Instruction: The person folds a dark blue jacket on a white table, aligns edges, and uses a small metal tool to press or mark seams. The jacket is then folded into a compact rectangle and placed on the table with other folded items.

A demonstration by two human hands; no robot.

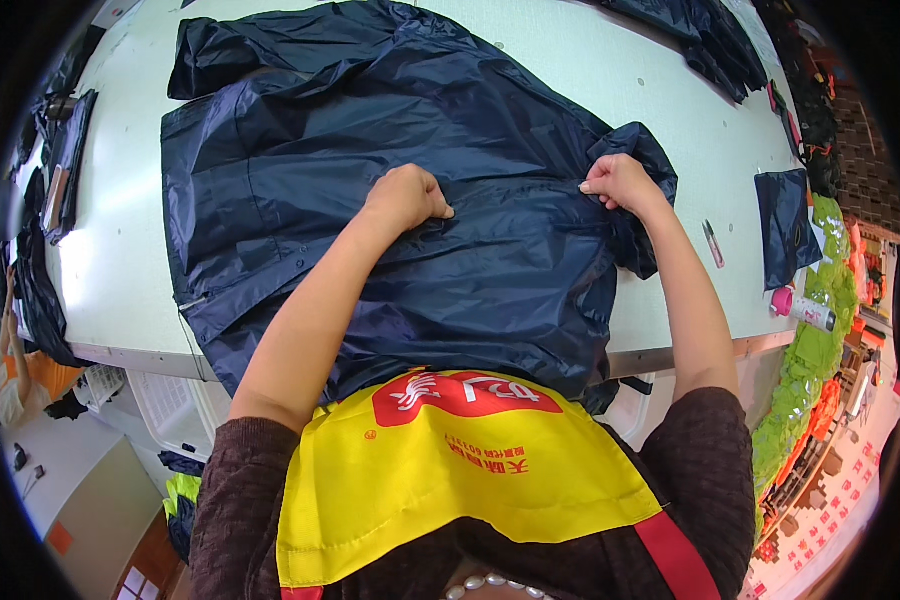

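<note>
A shiny navy blue jacket [300, 170] lies spread over the table, one sleeve stretching along the far side and its lower part hanging over the near edge toward me. Near the middle of the jacket, my left hand [407, 198] is closed, pinching the fabric between thumb and fingers. My right hand [622, 185] pinches the fabric farther right, beside the bunched collar or hood end. Between the two hands, a seam or placket line runs roughly straight. Small snaps show on the jacket's left front. What lies under my fingertips is hidden.
On the white table [670, 130] to the right lie small thread snips [713, 244], a folded dark piece [788, 225] and a pink-capped bottle [805, 308]. More dark garments [705, 40] lie far right. White baskets [175, 405] stand below the near edge. Another person [15, 385] is at far left.
</note>
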